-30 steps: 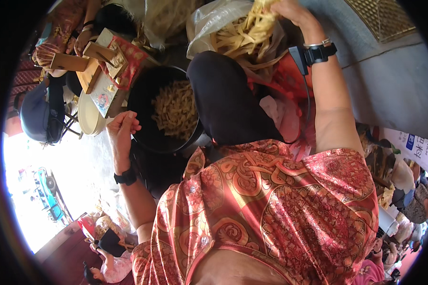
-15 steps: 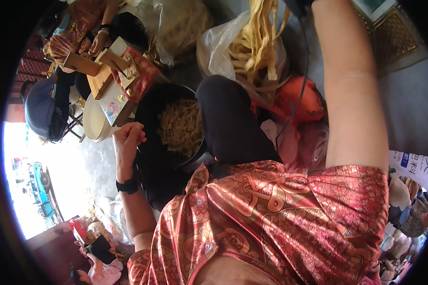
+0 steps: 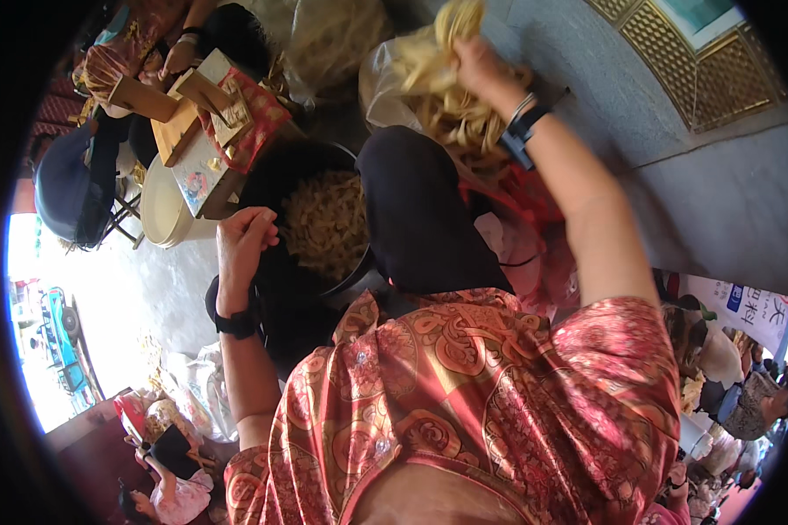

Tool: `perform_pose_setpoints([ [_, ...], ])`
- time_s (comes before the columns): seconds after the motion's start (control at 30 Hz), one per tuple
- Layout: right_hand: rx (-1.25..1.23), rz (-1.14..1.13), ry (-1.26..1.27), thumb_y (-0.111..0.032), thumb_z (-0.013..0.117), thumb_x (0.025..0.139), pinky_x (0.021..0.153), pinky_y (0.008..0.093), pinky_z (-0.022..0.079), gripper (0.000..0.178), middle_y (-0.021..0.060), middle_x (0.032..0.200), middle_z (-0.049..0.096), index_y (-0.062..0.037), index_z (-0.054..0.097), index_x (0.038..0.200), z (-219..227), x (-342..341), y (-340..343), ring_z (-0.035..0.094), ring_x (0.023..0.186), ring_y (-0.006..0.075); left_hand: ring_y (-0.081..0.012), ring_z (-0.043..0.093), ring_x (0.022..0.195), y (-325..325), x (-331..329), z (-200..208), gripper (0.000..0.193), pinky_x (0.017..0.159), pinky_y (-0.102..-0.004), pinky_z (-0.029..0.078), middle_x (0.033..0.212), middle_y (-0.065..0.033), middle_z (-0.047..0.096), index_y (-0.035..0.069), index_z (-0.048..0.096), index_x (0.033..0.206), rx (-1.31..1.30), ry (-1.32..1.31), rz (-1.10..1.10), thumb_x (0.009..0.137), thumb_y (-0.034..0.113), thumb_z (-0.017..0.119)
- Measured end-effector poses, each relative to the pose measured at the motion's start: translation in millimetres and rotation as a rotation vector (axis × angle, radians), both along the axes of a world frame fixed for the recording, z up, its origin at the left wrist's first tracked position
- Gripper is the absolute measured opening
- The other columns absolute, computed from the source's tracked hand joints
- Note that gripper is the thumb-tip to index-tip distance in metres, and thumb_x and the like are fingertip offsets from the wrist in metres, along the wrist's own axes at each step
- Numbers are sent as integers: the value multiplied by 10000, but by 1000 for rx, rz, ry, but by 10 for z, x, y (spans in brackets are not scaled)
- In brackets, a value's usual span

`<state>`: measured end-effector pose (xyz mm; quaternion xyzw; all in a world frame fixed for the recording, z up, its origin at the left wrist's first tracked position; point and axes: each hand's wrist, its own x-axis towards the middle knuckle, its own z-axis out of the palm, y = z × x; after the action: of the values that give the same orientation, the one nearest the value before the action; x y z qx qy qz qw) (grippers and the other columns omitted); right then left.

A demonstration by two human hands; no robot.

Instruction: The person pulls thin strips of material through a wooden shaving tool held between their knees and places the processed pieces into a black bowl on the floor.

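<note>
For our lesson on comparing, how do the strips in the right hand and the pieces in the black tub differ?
The strips look long; the pieces are short. The strips are bunched in the right hand; the pieces lie heaped in the tub. The strips look yellower, the pieces browner. Both are many-stranded or many-pieced masses.

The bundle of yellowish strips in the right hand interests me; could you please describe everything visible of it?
The bundle of strips is pale yellow, with long, flat, limp-looking pieces gathered together; its material is uncertain. The right hand grips it, a rounded bunch standing out above the fist. A motion-blurred part spreads to the picture's left, over the clear plastic bag; whether it touches the loose strips there is unclear.
</note>
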<state>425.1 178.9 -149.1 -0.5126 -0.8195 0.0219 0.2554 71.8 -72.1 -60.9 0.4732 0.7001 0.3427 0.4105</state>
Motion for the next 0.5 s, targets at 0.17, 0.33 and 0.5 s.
perform_pose_setpoints([
  [0.17, -445, -86, 197, -20, 514, 721, 774, 403, 439, 253, 204, 959, 576, -8, 534, 973, -1140, 65, -465, 558, 903, 323, -78, 552, 545, 131, 105, 6, 182, 510, -192, 428, 646, -27, 595, 6, 647, 853, 42, 44, -136, 841, 169, 567],
  [0.33, -444, -41, 161, -89, 482, 729, 687, 428, 429, 126, 150, 783, 592, -76, 573, 816, -918, -81, -669, 571, 789, 332, -80, 554, 546, -20, -2, -82, 181, 513, -192, 428, 645, -27, 595, 1, 645, 856, -6, 49, -92, 842, 164, 567],
  [0.5, -308, 218, 149, -127, 542, 747, 623, 411, 447, 64, 157, 720, 578, -76, 567, 776, -977, 85, -796, 574, 715, 351, -81, 555, 549, -5, 57, -125, 185, 513, -193, 430, 654, -29, 599, -2, 643, 868, -32, 7, -140, 842, 166, 570],
])
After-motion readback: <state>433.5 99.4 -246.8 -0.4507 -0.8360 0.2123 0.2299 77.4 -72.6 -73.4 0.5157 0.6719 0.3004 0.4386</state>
